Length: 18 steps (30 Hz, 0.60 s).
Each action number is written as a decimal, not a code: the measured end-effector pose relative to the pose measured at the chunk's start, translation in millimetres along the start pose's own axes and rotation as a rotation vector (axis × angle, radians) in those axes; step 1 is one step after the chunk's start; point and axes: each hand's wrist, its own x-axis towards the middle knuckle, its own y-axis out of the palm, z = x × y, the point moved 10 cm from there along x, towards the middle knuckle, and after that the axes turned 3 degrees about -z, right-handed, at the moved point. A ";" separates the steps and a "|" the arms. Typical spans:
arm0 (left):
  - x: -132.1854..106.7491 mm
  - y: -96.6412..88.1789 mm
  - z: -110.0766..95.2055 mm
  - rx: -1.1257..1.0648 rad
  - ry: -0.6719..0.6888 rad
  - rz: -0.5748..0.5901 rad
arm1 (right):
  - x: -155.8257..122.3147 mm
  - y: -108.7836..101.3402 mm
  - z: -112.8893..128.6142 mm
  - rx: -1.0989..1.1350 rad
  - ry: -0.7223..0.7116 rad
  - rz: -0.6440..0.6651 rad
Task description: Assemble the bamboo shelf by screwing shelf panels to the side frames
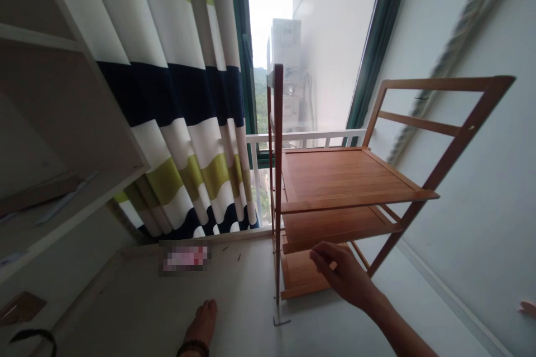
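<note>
A wooden rack (347,178) with three slatted shelves stands on the pale floor in front of the window. My left hand (341,273) reaches in from the lower right, close to the front edge of the lowest shelf (301,276). Its fingers are loosely curled and apart, and they hold nothing. Only a sliver of my right hand (528,308) shows at the right edge of the picture, its fingers cut off. My bare foot (203,323), with a dark anklet, rests on the floor at the bottom.
A striped green, white and navy curtain (180,95) hangs left of the window. White shelving (71,122) fills the left side. A small metal hex key (281,321) lies by the rack's front leg. A white wall runs along the right.
</note>
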 end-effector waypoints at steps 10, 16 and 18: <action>37.4 -170.0 -74.1 -0.761 0.271 -0.415 | 58.9 -77.6 115.7 -0.172 -0.268 -0.086; 38.6 -316.7 -156.2 -1.040 0.512 -0.509 | 159.9 -81.3 123.1 -0.464 -0.271 -0.179; 36.6 -352.4 -180.2 -1.147 0.597 -0.514 | 177.3 -76.0 121.8 -0.524 -0.253 -0.143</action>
